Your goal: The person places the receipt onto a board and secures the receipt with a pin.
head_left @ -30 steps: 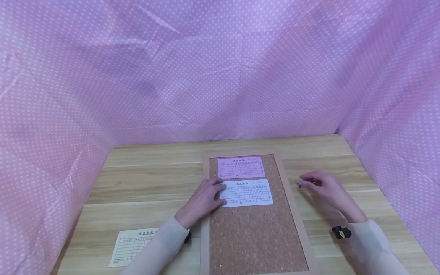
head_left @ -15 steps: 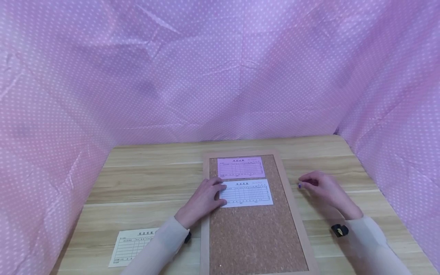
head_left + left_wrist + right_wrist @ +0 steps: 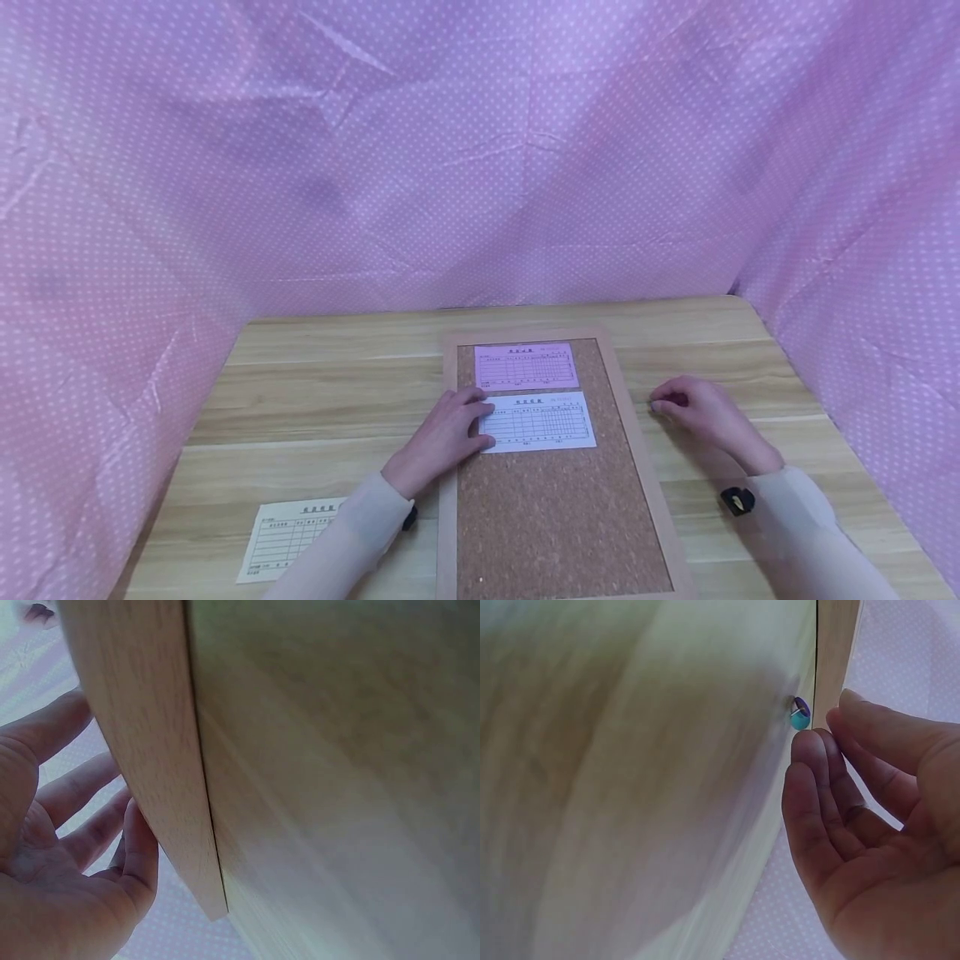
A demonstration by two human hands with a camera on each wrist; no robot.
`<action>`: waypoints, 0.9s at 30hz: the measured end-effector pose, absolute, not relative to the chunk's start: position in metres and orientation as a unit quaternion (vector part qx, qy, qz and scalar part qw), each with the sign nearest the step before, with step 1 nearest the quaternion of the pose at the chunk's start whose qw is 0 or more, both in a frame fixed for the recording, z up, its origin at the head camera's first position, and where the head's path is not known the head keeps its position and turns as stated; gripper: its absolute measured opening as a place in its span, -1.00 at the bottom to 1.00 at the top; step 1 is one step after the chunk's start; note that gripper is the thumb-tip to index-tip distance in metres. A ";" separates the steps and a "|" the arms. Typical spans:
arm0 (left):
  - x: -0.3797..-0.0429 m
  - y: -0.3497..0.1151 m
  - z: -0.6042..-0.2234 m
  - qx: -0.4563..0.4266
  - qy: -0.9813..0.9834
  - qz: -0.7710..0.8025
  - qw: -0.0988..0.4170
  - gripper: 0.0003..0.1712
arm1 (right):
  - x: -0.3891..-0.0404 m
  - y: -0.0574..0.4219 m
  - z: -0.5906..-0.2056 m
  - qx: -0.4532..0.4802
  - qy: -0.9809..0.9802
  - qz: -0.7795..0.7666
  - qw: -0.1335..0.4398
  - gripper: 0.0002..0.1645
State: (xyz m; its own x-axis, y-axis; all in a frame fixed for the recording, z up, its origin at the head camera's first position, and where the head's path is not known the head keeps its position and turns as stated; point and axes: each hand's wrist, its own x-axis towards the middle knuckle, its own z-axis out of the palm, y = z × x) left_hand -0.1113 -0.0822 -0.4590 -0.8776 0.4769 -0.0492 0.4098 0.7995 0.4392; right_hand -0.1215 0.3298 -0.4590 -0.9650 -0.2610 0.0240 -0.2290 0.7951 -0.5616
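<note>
My left hand [image 3: 442, 433] rests at the left edge of the cork board [image 3: 558, 517], its thumb and fingertips on a white printed slip [image 3: 540, 423]. In the left wrist view its loosely bent fingers [image 3: 82, 787] overlap the board's wooden frame [image 3: 142, 742]. Above the white slip lies a pink slip [image 3: 525, 367]. Right of the board, my right hand [image 3: 708, 412] is low over the table with bent fingers. Thumbtacks with teal and purple heads [image 3: 800, 720] sit just beyond its fingertips in the right wrist view; no tack shows between thumb and index finger.
A pale yellow-green printed slip [image 3: 288, 537] lies on the wooden table [image 3: 337, 383] at the lower left, partly covered by my left forearm. Pink dotted cloth [image 3: 480, 167] hangs behind and beside the table.
My right hand has shifted slightly left and lower, its thumb and index finger closer together at the tacks, which the head view now mostly hides. The left hand stays put.
</note>
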 end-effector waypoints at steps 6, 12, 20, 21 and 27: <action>-0.112 -0.082 -0.460 0.236 0.945 0.212 0.079 -0.39 | -0.123 0.328 -0.460 -0.131 0.946 -0.293 0.034 -0.95; -0.112 -0.083 -0.460 0.234 0.945 0.215 0.081 -0.39 | -0.125 0.328 -0.462 -0.141 0.948 -0.283 0.026 -0.94; -0.112 -0.083 -0.459 0.234 0.945 0.214 0.081 -0.39 | -0.125 0.328 -0.463 -0.136 0.948 -0.285 0.032 -0.94; -0.112 -0.083 -0.459 0.234 0.945 0.214 0.081 -0.39 | -0.125 0.328 -0.463 -0.136 0.948 -0.286 0.034 -0.94; -0.112 -0.083 -0.459 0.232 0.945 0.214 0.086 -0.39 | -0.125 0.327 -0.462 -0.132 0.948 -0.286 0.042 -0.94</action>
State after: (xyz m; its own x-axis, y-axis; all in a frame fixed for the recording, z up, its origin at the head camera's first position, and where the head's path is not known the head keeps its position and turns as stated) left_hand -0.1118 -0.0826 -0.4589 -0.8777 0.4752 -0.0624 0.4019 0.8007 0.4441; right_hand -0.1247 0.3275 -0.4625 -0.9619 -0.2734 -0.0038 -0.2257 0.8018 -0.5533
